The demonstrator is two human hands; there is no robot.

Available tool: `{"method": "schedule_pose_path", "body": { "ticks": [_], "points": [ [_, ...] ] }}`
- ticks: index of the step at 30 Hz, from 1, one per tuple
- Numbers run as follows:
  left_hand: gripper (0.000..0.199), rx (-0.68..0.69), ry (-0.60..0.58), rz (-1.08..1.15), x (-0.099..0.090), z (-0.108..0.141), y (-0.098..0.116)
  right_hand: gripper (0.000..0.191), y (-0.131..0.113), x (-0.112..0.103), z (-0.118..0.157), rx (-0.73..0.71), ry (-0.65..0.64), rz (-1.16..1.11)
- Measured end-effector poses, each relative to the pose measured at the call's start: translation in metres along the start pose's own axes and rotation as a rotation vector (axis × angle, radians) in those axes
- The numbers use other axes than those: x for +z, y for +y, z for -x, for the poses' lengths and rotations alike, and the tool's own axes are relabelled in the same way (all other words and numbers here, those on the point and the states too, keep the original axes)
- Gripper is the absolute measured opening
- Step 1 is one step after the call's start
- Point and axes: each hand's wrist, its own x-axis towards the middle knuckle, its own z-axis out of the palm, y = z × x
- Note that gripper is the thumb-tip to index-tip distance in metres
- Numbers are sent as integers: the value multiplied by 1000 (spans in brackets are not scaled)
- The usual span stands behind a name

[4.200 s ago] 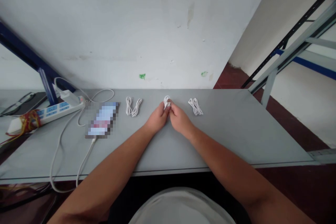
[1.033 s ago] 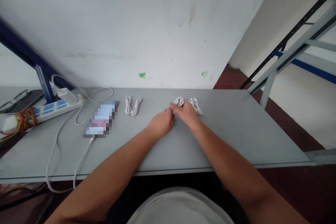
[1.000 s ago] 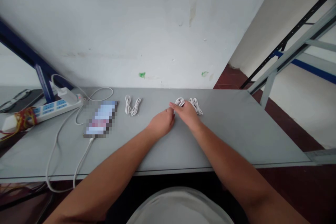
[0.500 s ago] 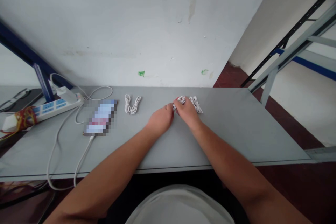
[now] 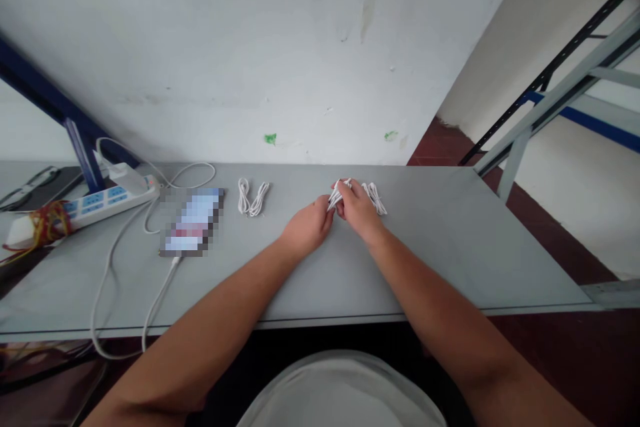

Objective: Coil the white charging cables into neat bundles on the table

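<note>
Near the middle of the grey table [image 5: 430, 253], a white cable bundle [image 5: 336, 196] is held between both hands. My left hand [image 5: 311, 223] is closed on its lower left end. My right hand [image 5: 359, 210] has its fingers wrapped round the other side, hiding part of it. Just behind my right hand lies another white cable bundle [image 5: 375, 198] on the table. Two more coiled white bundles, one on the left [image 5: 243, 197] and one beside it [image 5: 259, 199], rest to the left of my hands.
A phone with a blurred screen [image 5: 194, 221] lies on the left, plugged into a white cable [image 5: 159, 300]. Behind it is a power strip [image 5: 110, 200] with yellow and red wires [image 5: 50, 223]. A wall [image 5: 320, 80] stands behind; a metal frame [image 5: 520, 153] is at right.
The held cable bundle has been turned and now shows as straighter strands between my hands. The fingers of my right hand have shifted slightly; the other bundles lie as before.
</note>
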Motion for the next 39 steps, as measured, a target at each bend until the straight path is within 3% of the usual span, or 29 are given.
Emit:
{"method": "schedule_pose_path", "body": {
  "ticks": [7,11,16,20,26,29,34,39],
  "points": [
    [33,6,7,266,-2,0,-3,34,2,-2,-2,-2,-23,44],
    [42,-53,23,550,1,-3,-3,34,-4,-1,1,-29,-22,101],
    [41,-158,-215,1090,1,-7,-4,33,-10,-4,2,-45,-14,154],
    [36,-254,-379,1294,-10,-5,-6,31,-10,-6,0,-35,-27,133],
    [35,-289,-456,1252,-15,-2,-10,30,-14,-6,3,-25,-113,145],
    [37,-239,-415,1153,-11,-2,-11,29,-15,-6,3,-17,-125,139],
    [35,-139,-287,802,-11,0,-13,32,-12,-8,2,-26,-88,176],
    [31,-110,-260,644,-14,2,-12,36,-9,-8,0,-30,-123,157]
  ]
}}
